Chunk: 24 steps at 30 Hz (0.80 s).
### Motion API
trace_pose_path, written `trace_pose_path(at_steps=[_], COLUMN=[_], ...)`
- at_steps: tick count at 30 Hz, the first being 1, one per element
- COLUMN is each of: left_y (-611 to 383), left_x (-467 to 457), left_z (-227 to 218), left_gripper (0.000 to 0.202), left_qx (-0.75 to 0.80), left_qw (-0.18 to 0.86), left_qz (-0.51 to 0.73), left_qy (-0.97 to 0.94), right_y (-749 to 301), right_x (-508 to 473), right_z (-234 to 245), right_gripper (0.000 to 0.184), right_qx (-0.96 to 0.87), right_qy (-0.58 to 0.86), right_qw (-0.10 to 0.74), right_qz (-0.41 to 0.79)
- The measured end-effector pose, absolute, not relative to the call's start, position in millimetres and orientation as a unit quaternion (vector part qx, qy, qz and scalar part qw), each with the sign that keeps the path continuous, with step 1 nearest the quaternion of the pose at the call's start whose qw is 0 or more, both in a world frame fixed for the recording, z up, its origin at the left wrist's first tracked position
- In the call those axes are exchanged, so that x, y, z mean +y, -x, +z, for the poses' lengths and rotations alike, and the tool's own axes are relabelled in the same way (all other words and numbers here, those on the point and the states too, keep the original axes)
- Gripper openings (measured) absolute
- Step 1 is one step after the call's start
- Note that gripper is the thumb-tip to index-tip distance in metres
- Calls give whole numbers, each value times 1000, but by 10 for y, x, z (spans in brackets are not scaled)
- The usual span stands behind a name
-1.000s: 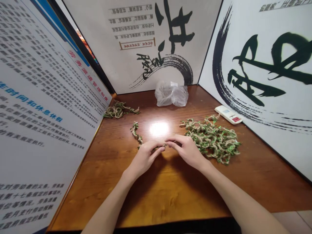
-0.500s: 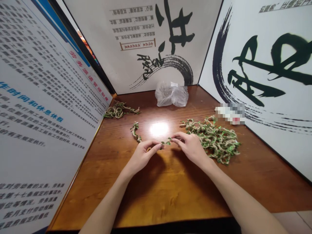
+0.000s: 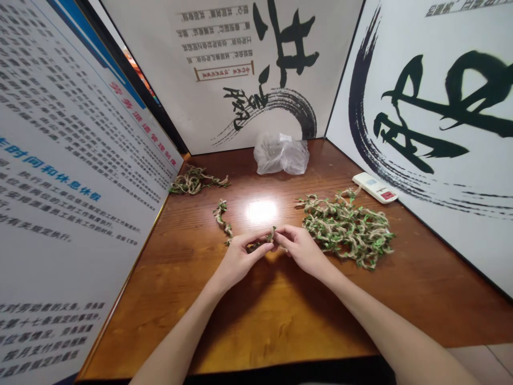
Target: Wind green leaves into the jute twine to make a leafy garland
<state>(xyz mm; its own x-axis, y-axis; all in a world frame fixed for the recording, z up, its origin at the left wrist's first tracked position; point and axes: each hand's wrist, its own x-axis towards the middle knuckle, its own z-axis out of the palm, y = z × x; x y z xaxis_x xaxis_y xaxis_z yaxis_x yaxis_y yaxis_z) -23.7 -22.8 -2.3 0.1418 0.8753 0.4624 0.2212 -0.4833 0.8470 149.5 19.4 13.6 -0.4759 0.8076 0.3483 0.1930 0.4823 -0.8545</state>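
Vine (image 3: 223, 216) first: it's the leafy twine strand near the middle of the table (image 3: 248, 331), and its far end curls out just past your left hand (image 3: 240, 259), looking like it runs behind your knuckles and comes out again between your fingers. So your left hand has a narrow pinch on it, thumb near side, fingers far side, with a bit of green and brown twine showing in the gap. Your right hand (image 3: 298, 247) is right up against it, fingertips bunched around the same spot, where a small leaf sticks up between the two hands. Pretty tight pinch there too, tho your fingers cover most of what's in it, so I can't tell exactly how it's gripped. Just past your right hand there's a big tangled pile (image 3: 350, 230) of the same stuff, and a smaller heap (image 3: 194, 181) sits way over by the left board (image 3: 80, 176). Clear bag (image 3: 280, 155) is crumpled at the back by the rear board (image 3: 160, 107), and a white gadget (image 3: 375, 187) lies beyond the pile, along the right board (image 3: 473, 176).
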Motion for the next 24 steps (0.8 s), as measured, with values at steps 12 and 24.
trace_pose_path(at_steps=[12,24], left_y=[294,277], left_x=[-226,-203], left_z=[5,-11], left_gripper=[21,25], left_qx=[412,413], left_qw=[75,191], left_qz=[483,536], left_qy=[-769,-711], right_y=[-1516,-1534], right_x=[135,175], right_z=[266,258], right_gripper=[37,38], right_qx=[-749,-716], right_qy=[319,365], right_qw=[315,343], right_qz=[488,486])
